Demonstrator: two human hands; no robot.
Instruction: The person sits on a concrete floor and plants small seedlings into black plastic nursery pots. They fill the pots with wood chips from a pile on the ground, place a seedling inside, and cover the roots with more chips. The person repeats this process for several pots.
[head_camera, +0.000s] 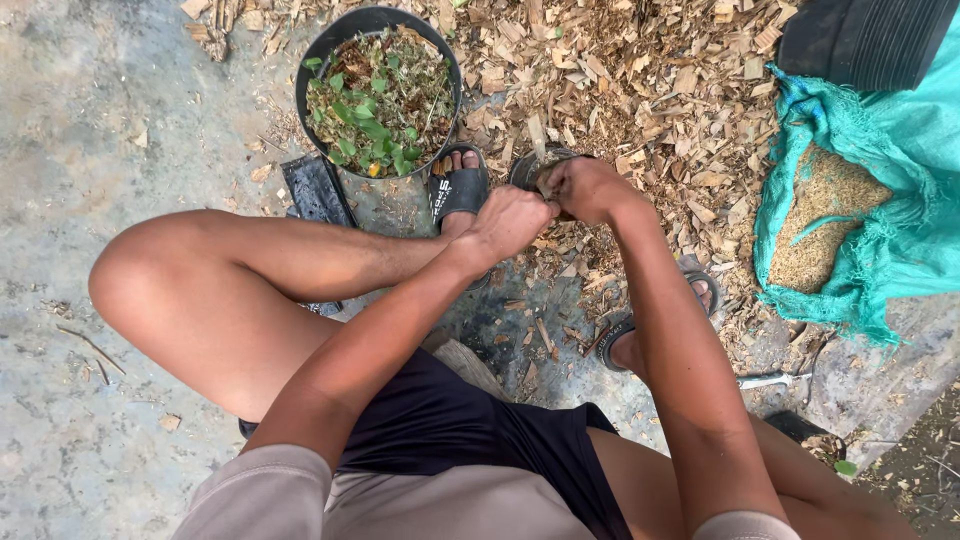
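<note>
Pot (535, 168) gripped between both hands

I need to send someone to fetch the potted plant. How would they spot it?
Start from the wood chips spread across the ground. At their left edge, beyond the person's sandalled foot, stands a round black pot. It alone holds green leafy plants; the teal sack holds dry husk.
</note>
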